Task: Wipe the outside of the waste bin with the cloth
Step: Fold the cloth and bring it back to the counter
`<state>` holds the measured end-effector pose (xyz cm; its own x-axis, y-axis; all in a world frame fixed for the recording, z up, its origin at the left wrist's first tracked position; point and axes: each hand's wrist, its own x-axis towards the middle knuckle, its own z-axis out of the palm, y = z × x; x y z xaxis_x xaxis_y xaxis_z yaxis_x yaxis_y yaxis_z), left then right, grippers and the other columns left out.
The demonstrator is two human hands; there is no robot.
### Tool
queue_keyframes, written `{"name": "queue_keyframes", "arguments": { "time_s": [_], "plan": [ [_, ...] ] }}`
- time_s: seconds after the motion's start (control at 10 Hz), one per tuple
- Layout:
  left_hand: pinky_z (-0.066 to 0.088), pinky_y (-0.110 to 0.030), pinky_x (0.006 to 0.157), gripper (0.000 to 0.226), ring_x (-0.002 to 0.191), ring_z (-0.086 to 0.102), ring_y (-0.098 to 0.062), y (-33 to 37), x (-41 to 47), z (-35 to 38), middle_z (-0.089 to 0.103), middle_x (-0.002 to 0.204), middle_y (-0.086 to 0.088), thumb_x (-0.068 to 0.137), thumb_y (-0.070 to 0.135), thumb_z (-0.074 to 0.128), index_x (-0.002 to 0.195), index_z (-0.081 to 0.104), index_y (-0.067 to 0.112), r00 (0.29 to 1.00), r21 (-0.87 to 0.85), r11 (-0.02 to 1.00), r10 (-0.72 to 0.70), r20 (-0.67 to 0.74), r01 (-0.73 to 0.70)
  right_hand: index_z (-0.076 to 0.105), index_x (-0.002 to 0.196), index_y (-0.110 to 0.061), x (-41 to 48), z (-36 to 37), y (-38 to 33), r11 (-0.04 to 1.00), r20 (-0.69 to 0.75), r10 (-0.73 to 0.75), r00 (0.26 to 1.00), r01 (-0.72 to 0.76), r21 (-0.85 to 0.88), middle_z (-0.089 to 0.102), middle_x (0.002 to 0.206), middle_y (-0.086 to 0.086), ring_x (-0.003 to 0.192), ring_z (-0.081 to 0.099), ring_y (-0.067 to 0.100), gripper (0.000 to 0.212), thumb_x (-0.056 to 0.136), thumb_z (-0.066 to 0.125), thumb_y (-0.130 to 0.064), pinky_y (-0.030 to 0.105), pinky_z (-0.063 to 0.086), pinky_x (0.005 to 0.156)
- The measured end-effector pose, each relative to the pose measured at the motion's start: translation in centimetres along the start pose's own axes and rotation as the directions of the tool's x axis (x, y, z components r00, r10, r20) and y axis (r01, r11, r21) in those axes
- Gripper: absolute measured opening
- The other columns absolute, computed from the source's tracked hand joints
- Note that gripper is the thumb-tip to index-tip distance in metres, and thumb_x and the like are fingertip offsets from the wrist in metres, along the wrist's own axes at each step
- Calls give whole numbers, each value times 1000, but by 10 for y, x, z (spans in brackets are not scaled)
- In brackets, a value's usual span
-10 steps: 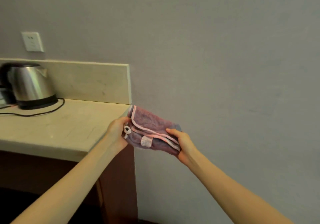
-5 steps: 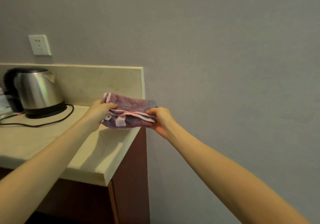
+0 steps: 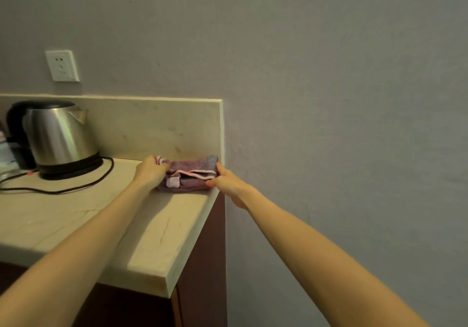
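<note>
A folded purple cloth [image 3: 192, 174] with pink trim and a small white label lies on the far right corner of the beige countertop [image 3: 141, 228], against the backsplash. My left hand [image 3: 150, 172] grips its left end. My right hand [image 3: 228, 182] pinches its right end at the counter's edge. No waste bin is in view.
A steel electric kettle [image 3: 59, 139] on a black base stands at the back left, its black cord [image 3: 76, 187] trailing across the counter. A white wall socket [image 3: 62, 65] is above it. A grey wall [image 3: 342, 124] fills the right side. Dark red cabinet [image 3: 202, 276] below.
Both hands carried the folded cloth up and left from beside the counter, and it now rests on the back right corner of the countertop.
</note>
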<state>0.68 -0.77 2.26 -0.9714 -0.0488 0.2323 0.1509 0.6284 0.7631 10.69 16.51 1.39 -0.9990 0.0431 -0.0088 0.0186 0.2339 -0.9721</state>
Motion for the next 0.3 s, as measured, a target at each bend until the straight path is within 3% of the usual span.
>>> {"name": "queue_keyframes", "arguments": {
  "time_s": [0.2,0.3],
  "plan": [
    [41,-37,84,25,108,56,-37,-5,-7,-1,63,117,-26,90,19,53,104,60,1,996,52,995,92,-18,-91,15,149,-12,-5,-7,9,992,47,-29,998,34,-123,36,146,7,116,37,11,63,95,45,-4,4,30,76],
    [41,-41,92,26,114,53,-41,1,-14,-5,59,123,-29,90,15,50,108,60,-2,989,108,987,130,-70,-122,27,147,-13,-15,-13,11,992,31,-14,999,17,-127,38,146,3,122,40,12,57,94,50,-11,12,31,87]
  ]
}}
